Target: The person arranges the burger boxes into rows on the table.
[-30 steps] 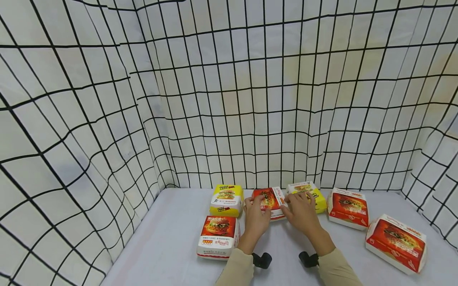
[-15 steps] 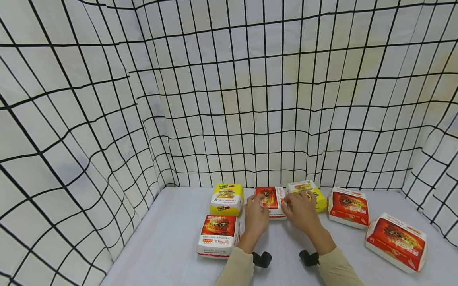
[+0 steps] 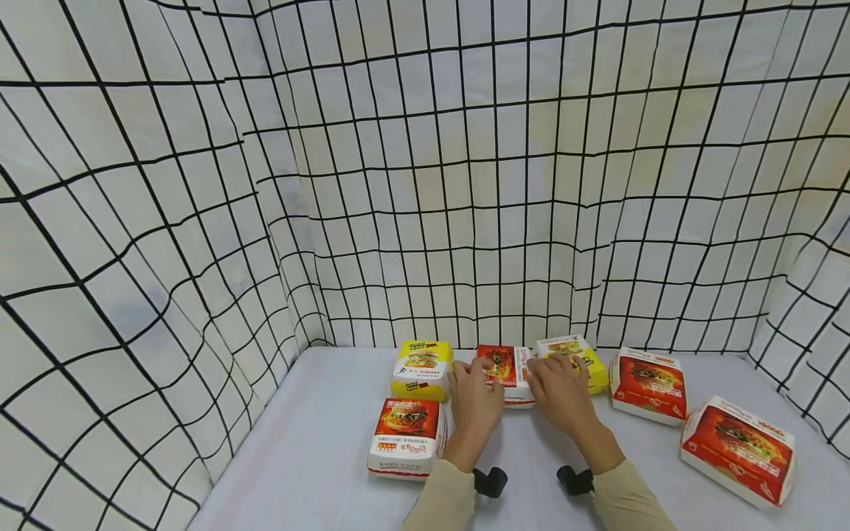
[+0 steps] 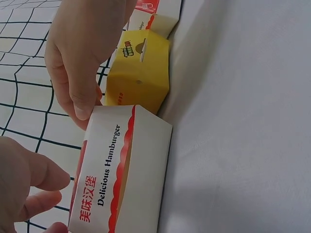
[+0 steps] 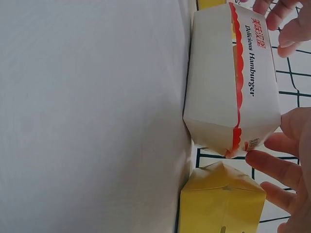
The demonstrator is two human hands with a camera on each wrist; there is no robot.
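Note:
Between my two hands on the table lies a red and white hamburger box [image 3: 510, 365], its white front lettered "Delicious Hamburger" in both wrist views. My left hand [image 3: 476, 394] is over its left part; in the left wrist view, the left fingers [image 4: 48, 177] are spread loosely at the box's top edge. At the other end is my right hand [image 3: 564, 387], with fingertips [image 5: 265, 159] touching the box's corner in the right wrist view. Neither hand wraps around the box. Just right of it, partly behind my right hand, sits a yellow and white burger box [image 3: 584, 361].
Another yellow box [image 3: 420, 369] stands to the left, with a red and white box [image 3: 406, 439] in front of it. Two more red boxes [image 3: 649, 385] sit on the right. A white wall with black grid lines [image 3: 425, 221] closes off the table's back.
The middle red box has turned from slightly slanted to nearly straight and shifted a little right. Both hands have stayed about it, moving only slightly. The other boxes keep their places.

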